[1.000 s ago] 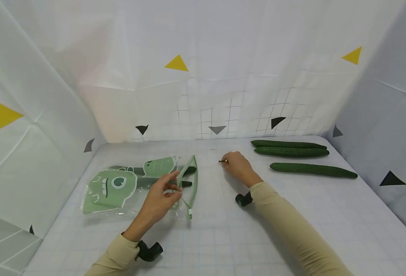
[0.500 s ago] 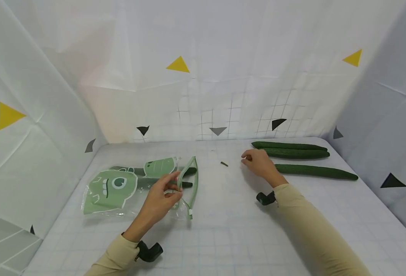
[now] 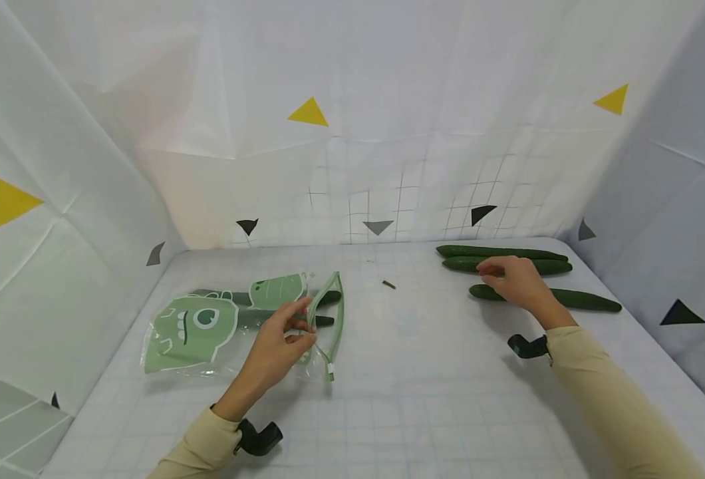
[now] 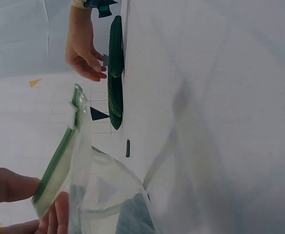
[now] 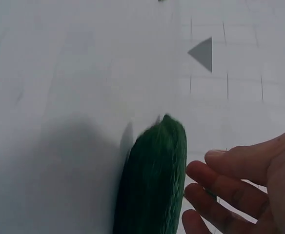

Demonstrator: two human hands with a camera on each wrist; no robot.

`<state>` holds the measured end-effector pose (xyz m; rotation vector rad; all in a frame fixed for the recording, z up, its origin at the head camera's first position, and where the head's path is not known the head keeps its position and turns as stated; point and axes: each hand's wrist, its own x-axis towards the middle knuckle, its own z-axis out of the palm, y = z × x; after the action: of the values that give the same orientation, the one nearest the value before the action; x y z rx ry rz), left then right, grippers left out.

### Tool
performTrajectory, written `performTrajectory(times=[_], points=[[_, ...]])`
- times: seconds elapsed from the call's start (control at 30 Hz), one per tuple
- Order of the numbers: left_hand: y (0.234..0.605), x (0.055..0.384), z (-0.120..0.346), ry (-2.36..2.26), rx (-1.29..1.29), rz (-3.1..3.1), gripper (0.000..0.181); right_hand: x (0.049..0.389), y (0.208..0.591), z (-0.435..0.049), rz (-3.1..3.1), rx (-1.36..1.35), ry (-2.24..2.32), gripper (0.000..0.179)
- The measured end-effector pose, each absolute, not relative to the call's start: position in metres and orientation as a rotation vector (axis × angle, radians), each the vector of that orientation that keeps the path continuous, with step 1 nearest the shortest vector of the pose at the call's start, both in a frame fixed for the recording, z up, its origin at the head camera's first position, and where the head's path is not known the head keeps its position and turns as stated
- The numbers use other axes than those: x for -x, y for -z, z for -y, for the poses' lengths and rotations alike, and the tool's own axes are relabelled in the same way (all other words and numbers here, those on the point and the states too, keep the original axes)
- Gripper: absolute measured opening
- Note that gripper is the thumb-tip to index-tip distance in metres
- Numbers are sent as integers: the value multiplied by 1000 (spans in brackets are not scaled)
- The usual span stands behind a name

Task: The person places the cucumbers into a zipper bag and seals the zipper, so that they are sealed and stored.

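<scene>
A clear zip bag [image 3: 175, 339] with a green monster print lies on the left of the table, two dark green cucumbers [image 3: 330, 297] inside it. My left hand [image 3: 271, 352] pinches the green zip edge [image 4: 54, 168] of its mouth, which gapes to the right. Over on the right, my right hand [image 3: 520, 286] hovers above the nearest loose cucumber [image 3: 588, 301], fingers loosely bent and holding nothing. Two more cucumbers, a middle one [image 3: 553, 267] and a back one [image 3: 502, 251], lie side by side behind it. The right wrist view shows one cucumber's tip [image 5: 154, 170] beside the fingers.
A short green stem piece [image 3: 389, 285] lies on the white table [image 3: 388, 426] between bag and cucumbers. White sheeting [image 3: 388, 80] with printed triangles encloses the back and sides. A black wrist camera [image 3: 259, 437] sits on the left wrist, another [image 3: 527, 346] on the right.
My right hand has let go of the stem piece, leaving it on the table, and has moved right to above the nearest loose cucumber. The left hand and bag stay put.
</scene>
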<state>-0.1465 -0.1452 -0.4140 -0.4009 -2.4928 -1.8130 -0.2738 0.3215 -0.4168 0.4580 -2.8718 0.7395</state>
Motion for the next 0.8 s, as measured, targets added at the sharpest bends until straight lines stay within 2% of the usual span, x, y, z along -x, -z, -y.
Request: performTrajectory(times=[0.33,0.7,0.8], points=[[414,146,147,1802,421,2492,64,264,415,-380,2957,-430,-667,36],[414,146,145,1797,396,2502,64,256,430,-445,3084,-339,-554,54],[414,147,145,1797,395,2502,65,255,435,-463,3083,-349,-514,54]])
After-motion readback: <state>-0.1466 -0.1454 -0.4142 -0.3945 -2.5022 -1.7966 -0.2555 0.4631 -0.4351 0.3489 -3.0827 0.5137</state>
